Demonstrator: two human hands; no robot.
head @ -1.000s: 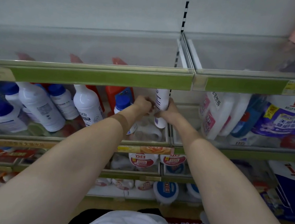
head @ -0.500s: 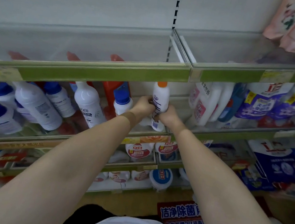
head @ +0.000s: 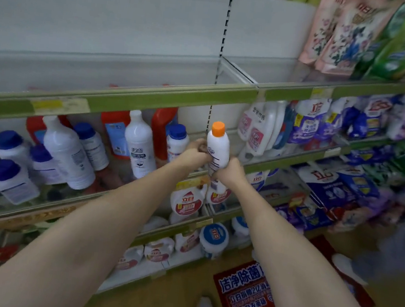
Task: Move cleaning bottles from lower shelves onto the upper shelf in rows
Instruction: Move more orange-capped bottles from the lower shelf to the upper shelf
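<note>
Store shelving fills the view, with four tiers visible. Upper shelf: clear front guard, green price rail, a white back panel behind it; on its right end stand floral refill pouches, their count unclear because they overlap and are cut off by the frame.

Both hands are raised side by side in front of the second shelf, clamped on one white bottle with an orange cap. Left hand grips the bottle's left side; right hand grips lower on its right side. The bottle stands upright, below the level of the upper shelf rail. Its base is hidden behind the hands.

Second shelf, left of the hands:
- Blue-capped white bottles: at least six, one cut off at the left edge.
- Tall white-capped bottles: two.
- Red containers: at least two, partly hidden behind the white ones.

Right of the hands stand white jugs with pink labels, then blue and purple packs, blurred and not countable.

Lower tiers hold red-labelled white jugs and a blue-lidded tub. Below, a red printed carton sits on the floor.
</note>
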